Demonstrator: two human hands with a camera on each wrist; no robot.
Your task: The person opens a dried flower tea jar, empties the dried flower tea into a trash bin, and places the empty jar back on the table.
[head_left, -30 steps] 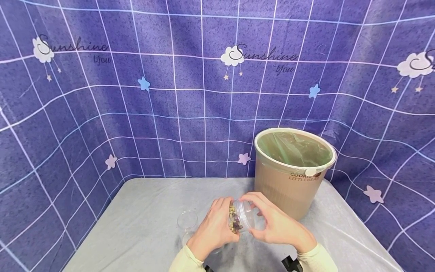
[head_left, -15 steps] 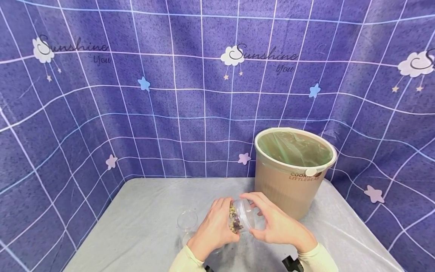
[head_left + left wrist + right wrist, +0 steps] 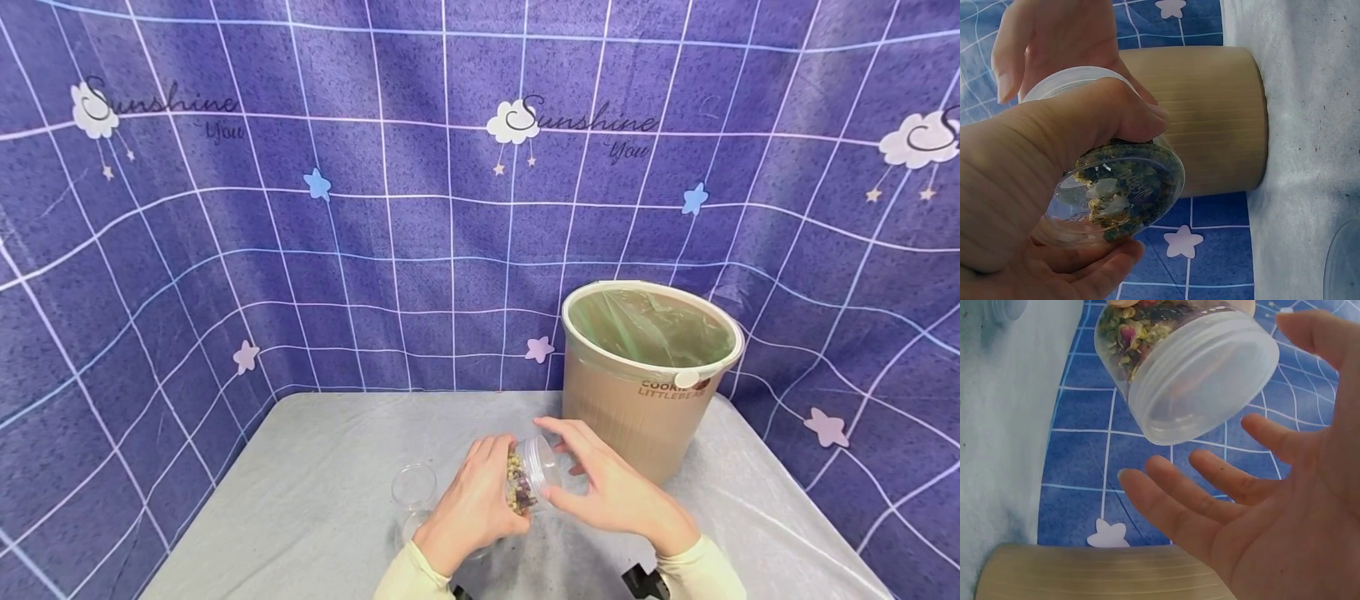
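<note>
My left hand point(image 3: 474, 498) grips a clear plastic jar point(image 3: 1113, 353) and holds it tilted on its side above the table. Inside are dried flowers point(image 3: 517, 485) in yellow, green and pink, which also show through the base in the left wrist view. The jar's translucent ribbed lid point(image 3: 1210, 381) is on and faces right. My right hand point(image 3: 618, 492) is held around the lid end with its fingers spread. In the right wrist view its fingertips point(image 3: 1132, 481) stand apart from the lid, and the thumb is near the rim.
A beige bin point(image 3: 622, 417) with a green liner point(image 3: 652, 329) stands at the back right, just beyond my right hand. Clear round plastic pieces point(image 3: 414, 485) are on the grey-covered table point(image 3: 330, 450), partly behind my left hand. A blue grid curtain point(image 3: 420, 225) surrounds the table.
The right hand's fingers have spread and lifted away from the lid, which they were around before. My left hand and the jar stay almost where they were.
</note>
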